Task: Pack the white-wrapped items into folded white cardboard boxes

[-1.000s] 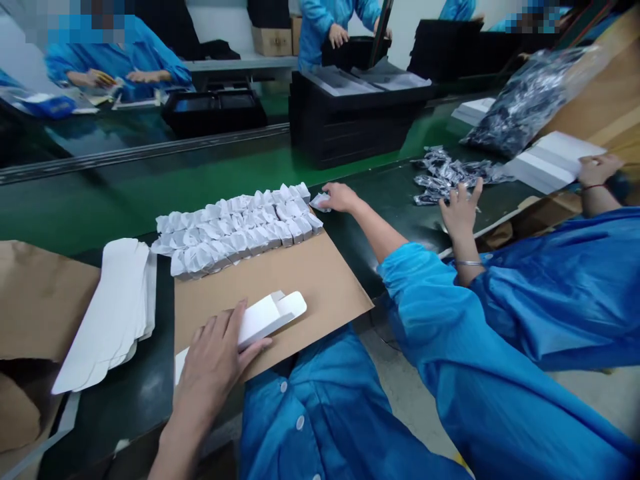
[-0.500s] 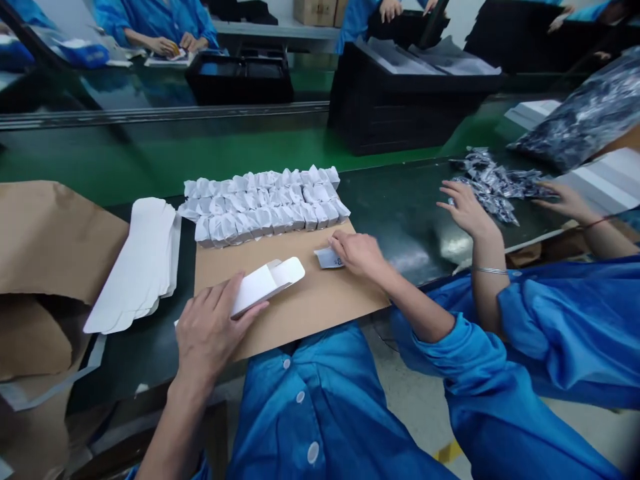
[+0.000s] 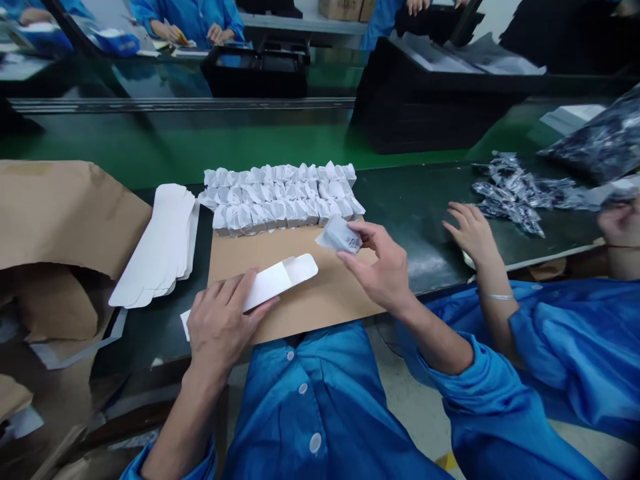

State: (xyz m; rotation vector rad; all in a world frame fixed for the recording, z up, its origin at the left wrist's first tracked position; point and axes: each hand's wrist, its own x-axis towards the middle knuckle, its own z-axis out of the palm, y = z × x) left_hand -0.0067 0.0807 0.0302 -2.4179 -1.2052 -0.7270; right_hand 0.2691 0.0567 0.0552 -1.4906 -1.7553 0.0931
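My left hand (image 3: 223, 320) is wrapped round a long white carton (image 3: 273, 283) over the brown cardboard sheet (image 3: 295, 317). The carton's near-right end is unfolded, with its flap sticking out. My right hand (image 3: 383, 267) pinches a small wrapped packet (image 3: 341, 235) between thumb and fingers, raised above the sheet. Its wrapping looks translucent white with a dark print; the contents are hidden. Behind the packet, rows of small white paper-wrapped pieces (image 3: 280, 197) stand at the sheet's far edge.
Flat white cartons (image 3: 155, 247) lie stacked at left beside a brown paper-lined box (image 3: 65, 220). To the right, a co-worker's hand (image 3: 473, 233) is near a heap of silvery packets (image 3: 525, 190). Black trays (image 3: 445, 100) are piled behind, and other people work across the line.
My right hand has lifted the wrapped packet off the cardboard sheet and tilted it up. My left hand still holds the carton. The co-worker's hands have drawn back from the silvery heap.
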